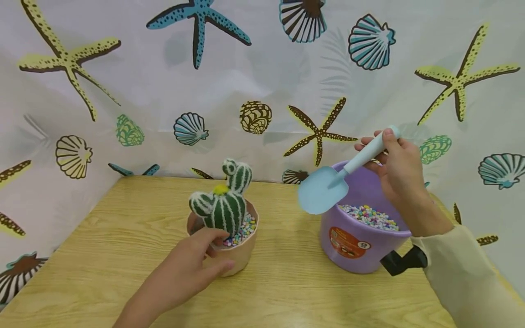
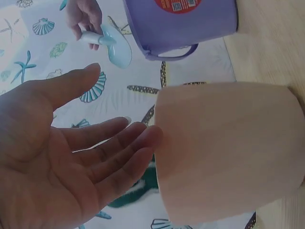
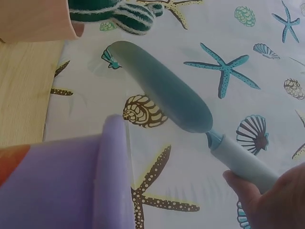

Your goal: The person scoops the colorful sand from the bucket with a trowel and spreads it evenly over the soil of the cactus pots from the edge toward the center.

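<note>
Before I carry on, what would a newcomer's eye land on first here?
Probably the green cactus with fuzzy white stripes and a yellow tuft, standing in a round peach-coloured pot left of centre on the wood-grain table. Next, the pale blue scoop that the right hand holds up near the round purple bucket of small multicoloured pebbles on the right.

You are working in a small, screened-off booth: a wood-grain table [image 1: 287, 291] is stretching before you, while a starfish-and-seashell sheet [image 1: 270, 68] is rising behind its far edge and folding round both far corners along the sides. The sheet is hiding the room beyond, leaving its kind unclear.
</note>
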`<state>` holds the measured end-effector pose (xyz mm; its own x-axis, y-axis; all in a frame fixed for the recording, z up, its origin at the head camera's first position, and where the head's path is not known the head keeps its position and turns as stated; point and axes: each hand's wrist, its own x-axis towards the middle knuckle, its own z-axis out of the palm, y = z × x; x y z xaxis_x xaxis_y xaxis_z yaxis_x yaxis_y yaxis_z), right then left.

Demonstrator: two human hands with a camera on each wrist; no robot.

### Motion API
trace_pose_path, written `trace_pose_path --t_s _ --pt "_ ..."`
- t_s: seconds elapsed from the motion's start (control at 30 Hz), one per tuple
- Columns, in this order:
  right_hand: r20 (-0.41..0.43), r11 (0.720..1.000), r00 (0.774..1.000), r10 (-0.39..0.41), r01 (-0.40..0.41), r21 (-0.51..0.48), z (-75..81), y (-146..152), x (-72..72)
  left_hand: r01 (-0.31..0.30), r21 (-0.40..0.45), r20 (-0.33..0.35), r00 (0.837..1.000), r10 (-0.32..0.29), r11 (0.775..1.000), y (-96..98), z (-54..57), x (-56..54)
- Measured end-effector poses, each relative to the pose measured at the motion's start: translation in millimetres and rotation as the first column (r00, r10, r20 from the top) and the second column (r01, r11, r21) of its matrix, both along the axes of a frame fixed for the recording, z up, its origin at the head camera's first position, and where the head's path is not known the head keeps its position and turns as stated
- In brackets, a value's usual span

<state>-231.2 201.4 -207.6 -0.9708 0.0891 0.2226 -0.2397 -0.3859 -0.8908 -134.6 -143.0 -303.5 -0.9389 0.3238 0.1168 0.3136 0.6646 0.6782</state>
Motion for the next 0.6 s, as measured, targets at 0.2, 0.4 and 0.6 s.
trace_pose_path --t_s 0.2,0.4,0.6 --pt "0.021 0.999 0.999 -0.028 0.028 -0.032 1.9 15.1 0.0 -0.002 0.009 0.045 0.999 0.002 1.0 21.6 6.7 -1.1" --pt "0.031 0.995 0.999 -0.03 0.033 -0.092 3.4 33.1 -1.2 0.041 0.026 0.067 0.997 -0.043 0.999 37.5 12.0 -3.1" --pt "0.014 0.996 0.997 -0.072 0.073 -0.058 4.4 50.1 -1.8 0.092 0.01 0.019 0.996 -0.092 0.996 55.0 14.0 -8.1"
